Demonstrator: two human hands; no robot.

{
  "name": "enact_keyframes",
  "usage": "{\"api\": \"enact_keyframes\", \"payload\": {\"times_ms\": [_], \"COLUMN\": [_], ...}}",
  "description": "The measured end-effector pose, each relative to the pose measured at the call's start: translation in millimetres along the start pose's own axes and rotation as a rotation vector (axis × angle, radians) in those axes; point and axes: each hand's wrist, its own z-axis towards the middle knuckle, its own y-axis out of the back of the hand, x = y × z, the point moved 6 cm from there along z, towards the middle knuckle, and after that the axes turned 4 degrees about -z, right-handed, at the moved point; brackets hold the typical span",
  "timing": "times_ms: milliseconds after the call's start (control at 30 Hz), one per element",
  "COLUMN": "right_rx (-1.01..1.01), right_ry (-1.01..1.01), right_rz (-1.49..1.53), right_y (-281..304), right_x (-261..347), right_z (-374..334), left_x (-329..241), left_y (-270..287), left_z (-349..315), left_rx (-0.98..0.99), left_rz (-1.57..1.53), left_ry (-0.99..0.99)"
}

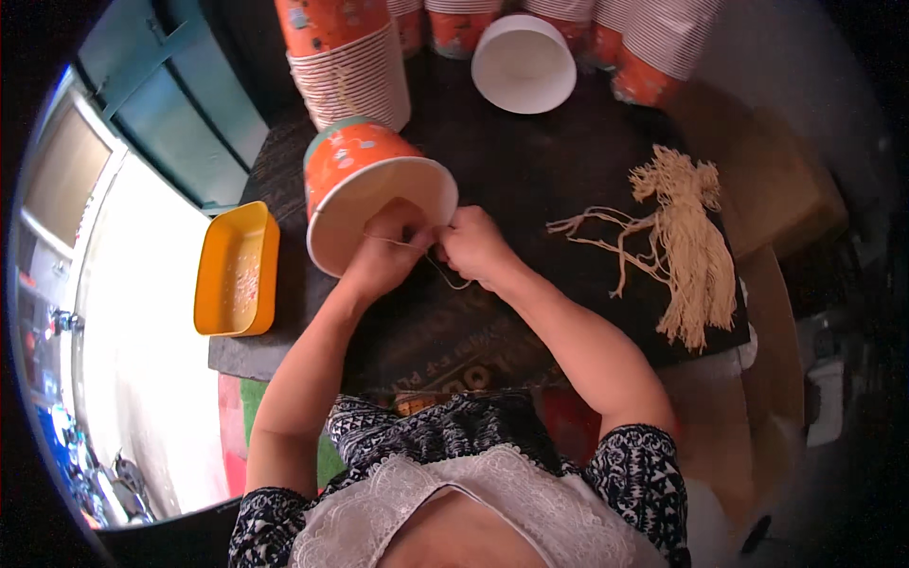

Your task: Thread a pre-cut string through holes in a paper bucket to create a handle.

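Observation:
An orange patterned paper tub [358, 161] with a white rim lies tilted on the table, its mouth turned toward me. Partly inside that mouth is my left hand [386, 254], fingers closed, with a thin cream string [453, 281] running across it. My right hand [476, 248] is closed in a pinch at the tub's right rim, close to the left fingertips. The string passes between both hands, and a loop of it hangs below them. The exact grip of the fingertips is partly hidden. To the right lies a bundle of cream strings [696, 251], several strands straggling leftward.
A yellow plastic box [237, 270] with small bits inside stands at the table's left edge. Tall stacks of orange tubs [350, 80] line the far side. A white-lined tub [524, 64] lies at the back, its mouth facing me. Cardboard [776, 180] is at the right.

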Motion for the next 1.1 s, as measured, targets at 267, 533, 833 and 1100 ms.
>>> {"api": "enact_keyframes", "payload": {"times_ms": [267, 533, 833, 1100], "right_rx": [0.019, 0.187, 0.000, -0.143], "right_ry": [-0.044, -0.189, 0.012, 0.417], "right_rz": [0.151, 0.325, 0.093, -0.428], "right_y": [-5, -1, 1, -1], "right_x": [-3, 9, 2, 62], "right_z": [1, -12, -5, -94], "left_x": [8, 6, 2, 8], "left_y": [-4, -3, -11, -2], "left_z": [2, -5, -3, 5], "left_rx": [0.013, -0.044, -0.080, -0.069], "left_rz": [-0.160, -0.411, -0.239, -0.022], "left_ry": [0.202, 0.466, 0.434, 0.304]}}
